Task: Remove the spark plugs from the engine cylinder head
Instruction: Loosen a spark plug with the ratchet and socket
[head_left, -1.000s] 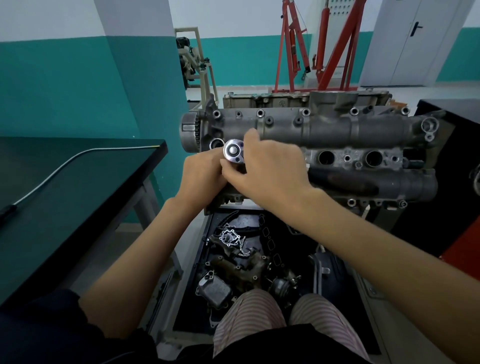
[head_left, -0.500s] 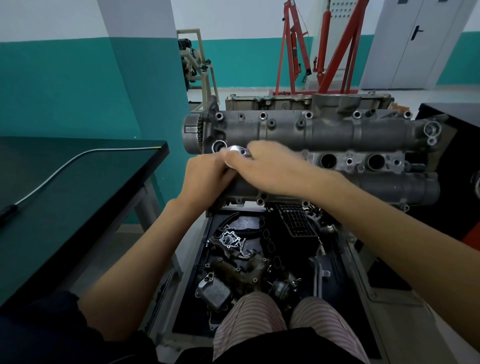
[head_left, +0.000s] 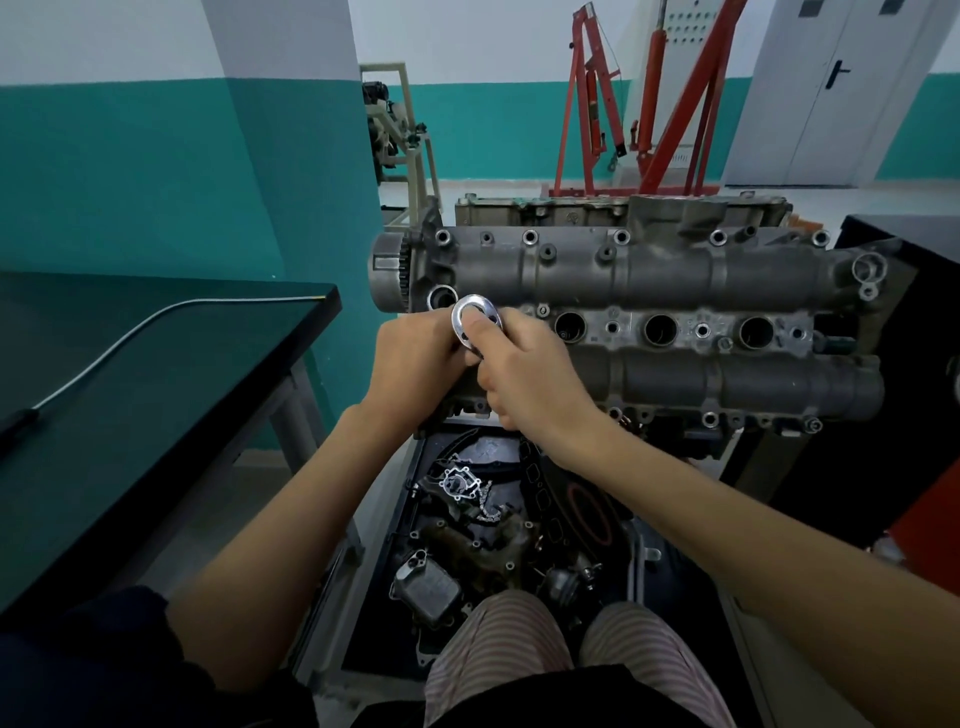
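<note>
1. Gripping the shiny ratchet head (head_left: 474, 326) together: left hand (head_left: 415, 370) curls round it from the left, right hand (head_left: 524, 375) clasps it, thumb on top.
2. Tool stands over the leftmost plug well of the cylinder head (head_left: 675, 275).
3. Three open plug wells (head_left: 661, 329) sit to the right; no spark plug visible.

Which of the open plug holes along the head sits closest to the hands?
The leftmost open hole, right beside the right hand; the other two lie farther right.
</note>
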